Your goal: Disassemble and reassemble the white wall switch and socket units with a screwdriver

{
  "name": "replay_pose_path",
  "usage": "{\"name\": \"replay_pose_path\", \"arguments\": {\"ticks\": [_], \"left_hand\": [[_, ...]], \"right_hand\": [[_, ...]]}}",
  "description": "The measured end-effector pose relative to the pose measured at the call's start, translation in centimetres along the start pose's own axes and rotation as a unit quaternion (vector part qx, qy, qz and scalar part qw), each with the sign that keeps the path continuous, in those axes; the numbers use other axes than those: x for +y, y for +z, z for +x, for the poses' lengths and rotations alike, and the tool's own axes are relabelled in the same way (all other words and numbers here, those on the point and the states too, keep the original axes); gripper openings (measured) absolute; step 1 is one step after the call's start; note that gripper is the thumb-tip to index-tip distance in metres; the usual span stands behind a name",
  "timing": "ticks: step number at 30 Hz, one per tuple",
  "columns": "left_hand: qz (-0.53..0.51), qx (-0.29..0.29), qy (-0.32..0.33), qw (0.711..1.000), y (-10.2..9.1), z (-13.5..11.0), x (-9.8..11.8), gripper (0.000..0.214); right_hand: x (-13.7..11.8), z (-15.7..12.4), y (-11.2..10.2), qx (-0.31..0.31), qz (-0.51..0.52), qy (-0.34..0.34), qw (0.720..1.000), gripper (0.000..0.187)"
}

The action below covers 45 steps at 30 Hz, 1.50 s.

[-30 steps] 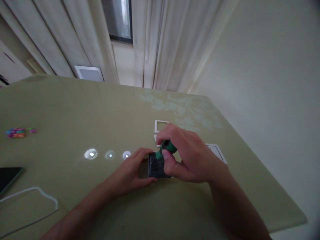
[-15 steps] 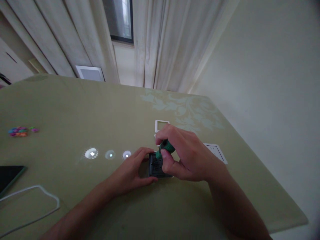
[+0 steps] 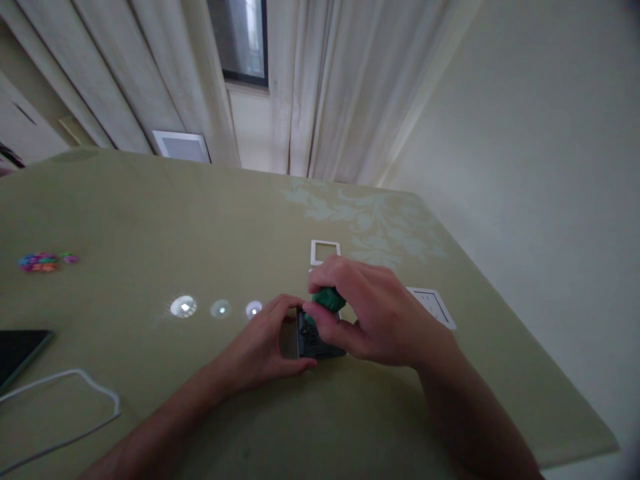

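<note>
A small dark rectangular panel [image 3: 311, 345], which looks like the back of a wall socket, lies on the table. My left hand [image 3: 267, 339] grips its left side, fingers on the far edge and thumb on the near edge. Over the panel, my right hand [image 3: 367, 310] is wrapped round the green handle of a screwdriver [image 3: 327, 299]. Its tip is hidden, so I cannot tell whether it touches the panel. A white square frame [image 3: 313, 253] lies just beyond my right hand. Another white piece is mostly hidden behind that hand.
A white socket plate [image 3: 434, 305] lies right of my right hand. Far left are colourful small pieces [image 3: 40, 262], a dark flat device [image 3: 20, 353] and a white cable [image 3: 75, 373]. Several light reflections show on the table [image 3: 200, 227]; a wall [image 3: 550, 200] stands at right.
My right hand has turned the screwdriver; its handle now points more towards me and sits slightly lower. My left hand keeps its hold on the panel.
</note>
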<state>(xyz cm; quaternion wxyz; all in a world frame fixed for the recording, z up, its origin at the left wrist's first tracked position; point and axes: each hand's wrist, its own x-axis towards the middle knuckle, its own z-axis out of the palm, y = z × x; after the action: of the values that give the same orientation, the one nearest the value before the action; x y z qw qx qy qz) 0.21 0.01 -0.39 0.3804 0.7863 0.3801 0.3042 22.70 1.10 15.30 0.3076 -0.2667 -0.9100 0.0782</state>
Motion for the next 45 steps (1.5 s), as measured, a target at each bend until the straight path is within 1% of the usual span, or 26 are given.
{"name": "replay_pose_path", "arguments": {"ticks": [4,9,14,18,25,30,36,40,45], "left_hand": [[-0.001,0.000,-0.014,1.000,-0.2,0.1,0.5,0.069],[0.001,-0.001,-0.017,1.000,-0.2,0.1,0.6,0.068],[-0.005,-0.004,-0.005,1.000,-0.2,0.0,0.2,0.072],[-0.014,-0.012,-0.009,1.000,-0.4,0.0,0.5,0.067],[-0.018,-0.009,-0.010,1.000,-0.4,0.0,0.6,0.072],[-0.025,-0.005,-0.010,1.000,-0.4,0.0,0.9,0.071],[-0.028,-0.014,-0.027,0.999,-0.5,0.1,1.1,0.069],[-0.034,-0.015,-0.026,0.999,-0.5,0.1,1.1,0.069],[-0.022,-0.020,-0.027,0.999,-0.6,0.0,1.0,0.066]], "right_hand": [[-0.1,-0.1,-0.2,0.014,-0.009,-0.011,1.000,0.009],[0.1,-0.3,-0.5,0.042,-0.009,0.000,0.999,0.013],[0.2,-0.2,-0.3,0.017,0.001,0.006,1.000,0.014],[0.1,0.0,-0.1,0.004,0.005,0.006,1.000,0.014],[0.3,-0.1,-0.1,0.029,-0.003,0.009,1.000,0.013],[0.4,-0.1,-0.1,0.013,-0.002,0.009,1.000,0.012],[0.2,-0.2,-0.2,0.035,-0.002,0.011,0.999,0.012],[0.4,-0.2,-0.1,0.017,-0.005,0.006,1.000,0.012],[0.3,-0.1,0.1,0.012,-0.006,0.009,1.000,0.012]]}}
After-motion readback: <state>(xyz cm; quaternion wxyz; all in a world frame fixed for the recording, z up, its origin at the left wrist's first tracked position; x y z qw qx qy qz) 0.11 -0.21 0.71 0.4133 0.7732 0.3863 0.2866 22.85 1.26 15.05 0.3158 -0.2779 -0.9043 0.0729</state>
